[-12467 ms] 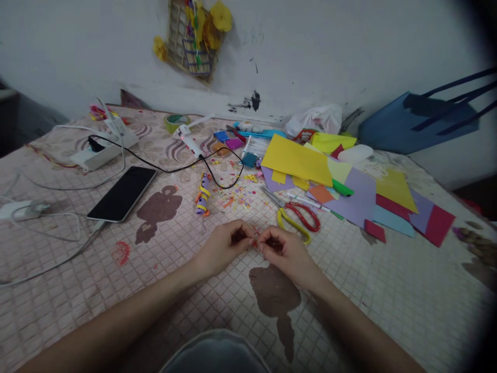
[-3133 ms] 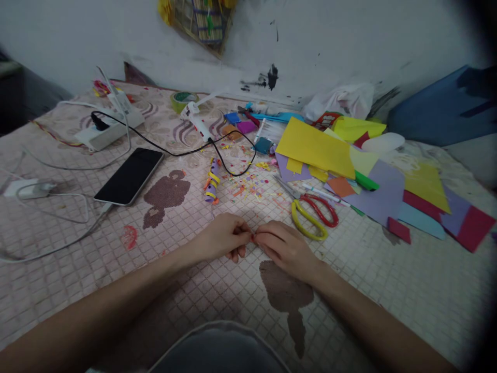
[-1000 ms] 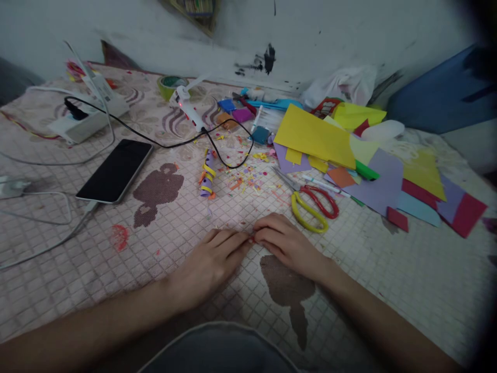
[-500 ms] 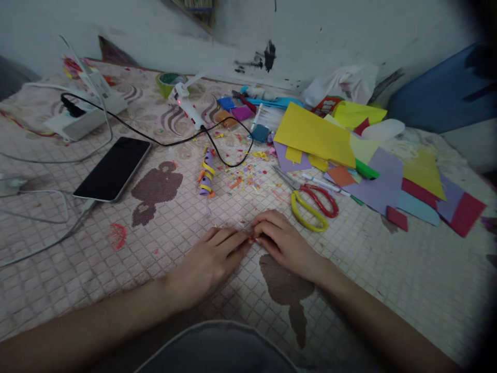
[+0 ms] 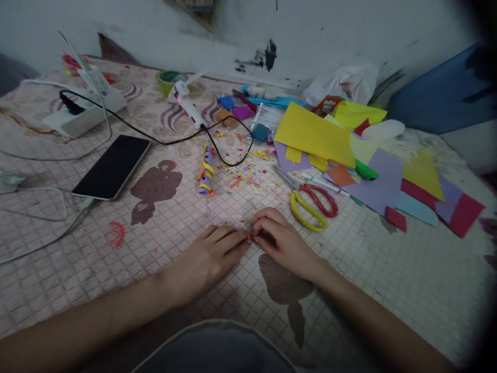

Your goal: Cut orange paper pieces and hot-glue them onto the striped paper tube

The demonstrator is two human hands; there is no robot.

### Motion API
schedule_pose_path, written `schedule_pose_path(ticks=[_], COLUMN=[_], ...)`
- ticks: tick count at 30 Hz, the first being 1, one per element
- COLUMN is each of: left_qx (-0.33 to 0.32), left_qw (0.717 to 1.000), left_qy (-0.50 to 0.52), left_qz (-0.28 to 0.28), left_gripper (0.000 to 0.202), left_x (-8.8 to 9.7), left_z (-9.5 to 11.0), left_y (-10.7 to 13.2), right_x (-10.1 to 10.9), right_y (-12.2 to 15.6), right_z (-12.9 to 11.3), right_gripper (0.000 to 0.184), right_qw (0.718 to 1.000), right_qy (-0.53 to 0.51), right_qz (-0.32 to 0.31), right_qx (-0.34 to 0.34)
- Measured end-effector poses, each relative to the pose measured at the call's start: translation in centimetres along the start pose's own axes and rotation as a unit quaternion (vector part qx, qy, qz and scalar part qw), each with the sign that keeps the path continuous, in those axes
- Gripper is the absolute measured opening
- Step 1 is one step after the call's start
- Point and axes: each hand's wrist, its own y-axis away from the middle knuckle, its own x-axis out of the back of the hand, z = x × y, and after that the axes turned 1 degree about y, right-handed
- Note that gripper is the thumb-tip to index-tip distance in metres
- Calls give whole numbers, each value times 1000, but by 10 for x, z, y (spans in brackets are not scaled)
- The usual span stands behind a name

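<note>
My left hand (image 5: 215, 256) and my right hand (image 5: 283, 241) meet at the fingertips low over the patterned tablecloth. Between them is a small red piece (image 5: 251, 237), mostly covered by the fingers, so its kind does not show. Both hands are closed in a pinch around it. Just beyond my right hand lie scissors (image 5: 306, 199) with one yellow and one red handle, blades pointing away. Farther off, a small purple roll (image 5: 206, 171) wound with a yellow strip lies among coloured paper scraps (image 5: 246, 176).
A hot glue gun (image 5: 188, 106) with a lit red light trails a black cord to a white power strip (image 5: 85, 116). At left lies a phone (image 5: 112, 168) on a charging cable. Coloured sheets (image 5: 318, 137) pile up at right. Green tape (image 5: 169, 83) sits at the back.
My hands stay together at nearly the same spot, with only a slight shift of the right fingers around the red piece. The whole view has moved very slightly.
</note>
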Motion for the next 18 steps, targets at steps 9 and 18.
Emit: schedule_pose_path(ticks=[9,18], left_qx=[0,-1], left_qw=[999,999], left_qy=[-36,-42], left_qz=[-24,-23], left_gripper=[35,37], left_x=[-1,-2], left_z=[3,4], left_y=[1,2], right_x=[-3,-2], right_y=[-1,-1], right_z=[0,-1], right_gripper=[18,20], right_qw=[1000,999], right_qy=[-18,-26], right_qz=[16,14], right_qx=[-16,-20])
